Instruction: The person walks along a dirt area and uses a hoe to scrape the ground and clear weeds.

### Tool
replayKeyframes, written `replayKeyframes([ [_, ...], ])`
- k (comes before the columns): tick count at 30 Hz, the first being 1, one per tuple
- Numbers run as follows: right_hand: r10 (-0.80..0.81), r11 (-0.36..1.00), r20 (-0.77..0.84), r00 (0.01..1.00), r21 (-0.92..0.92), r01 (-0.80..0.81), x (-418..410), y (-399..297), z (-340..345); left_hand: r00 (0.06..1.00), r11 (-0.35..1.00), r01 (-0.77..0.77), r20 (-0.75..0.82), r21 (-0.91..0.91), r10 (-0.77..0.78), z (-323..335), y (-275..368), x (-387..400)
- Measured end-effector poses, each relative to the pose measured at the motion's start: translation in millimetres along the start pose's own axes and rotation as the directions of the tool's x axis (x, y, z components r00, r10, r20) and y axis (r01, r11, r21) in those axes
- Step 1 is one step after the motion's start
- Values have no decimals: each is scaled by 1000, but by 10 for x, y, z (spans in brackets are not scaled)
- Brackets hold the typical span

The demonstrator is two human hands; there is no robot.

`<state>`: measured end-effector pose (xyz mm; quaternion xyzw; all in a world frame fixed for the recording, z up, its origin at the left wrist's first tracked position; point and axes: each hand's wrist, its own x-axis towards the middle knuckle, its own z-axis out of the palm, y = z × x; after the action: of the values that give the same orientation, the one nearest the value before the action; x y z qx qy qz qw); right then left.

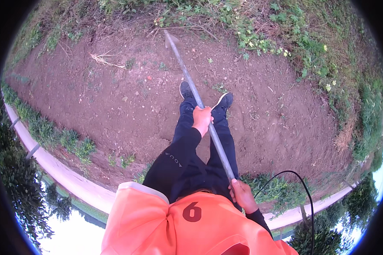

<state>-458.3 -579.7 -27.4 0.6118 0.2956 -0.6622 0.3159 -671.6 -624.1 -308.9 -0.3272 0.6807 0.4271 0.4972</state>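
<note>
My left hand is closed around the middle of a long grey handle, its arm reaching forward in a black sleeve. Lower down, beside my waist, my right hand grips the near end of the same handle. The handle slants up and to the left, past my shoes. At its far end a flat blade, apparently a hoe's, rests at or just above the bare soil near the weeds. Some of the blade's outline blurs into the ground.
Dense weeds with pale yellow flowers border the soil ahead and right. A pulled-up dry plant lies left of the blade. My dark shoes stand below it. Behind me runs a pale path; a black cable loops at right.
</note>
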Motion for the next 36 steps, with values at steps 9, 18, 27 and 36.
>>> replayKeyframes([
  [9,157,987,-82,984,-26,-160,-521,372,-361,995,986,95,-54,136,-88,325,-735,-664],
  [18,188,966,-265,946,-122,-227,-1794,887,-1213,943,950,308,118,56,-312,500,-1557,-1867],
  [27,55,984,-165,985,-160,-82,-569,143,-313,999,997,26,-40,-70,-29,-65,-394,-661],
  [36,3,1000,92,996,-28,0,969,-988,1144,972,982,-174,-145,76,184,-1059,817,1031],
])
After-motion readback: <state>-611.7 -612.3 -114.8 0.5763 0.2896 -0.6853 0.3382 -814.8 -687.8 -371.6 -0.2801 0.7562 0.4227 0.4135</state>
